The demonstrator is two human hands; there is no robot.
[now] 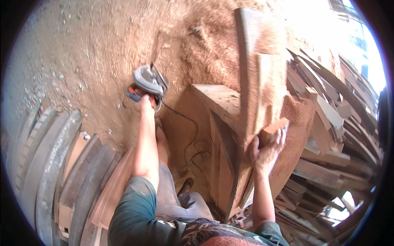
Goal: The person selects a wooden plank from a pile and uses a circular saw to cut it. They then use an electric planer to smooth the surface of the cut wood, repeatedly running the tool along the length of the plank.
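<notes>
My left hand (145, 101) grips the red handle of a grey circular saw (150, 82), held out at the left over the dusty ground. A black cord (184, 119) trails from it toward my feet. My right hand (267, 151) is closed on a small reddish wooden block (274, 126) lying against a long, sawdust-covered plank (248, 74), which rests over a boxy wooden stand (217, 102). A paler strip of wood (265, 78) lies along that plank.
Curved grey boards (53, 164) stand at the lower left. A jumbled pile of offcuts (336, 123) fills the right side, beside the stand. Sawdust and pebbles cover the ground (90, 49) ahead. My legs and one shoe show below, between boards and stand.
</notes>
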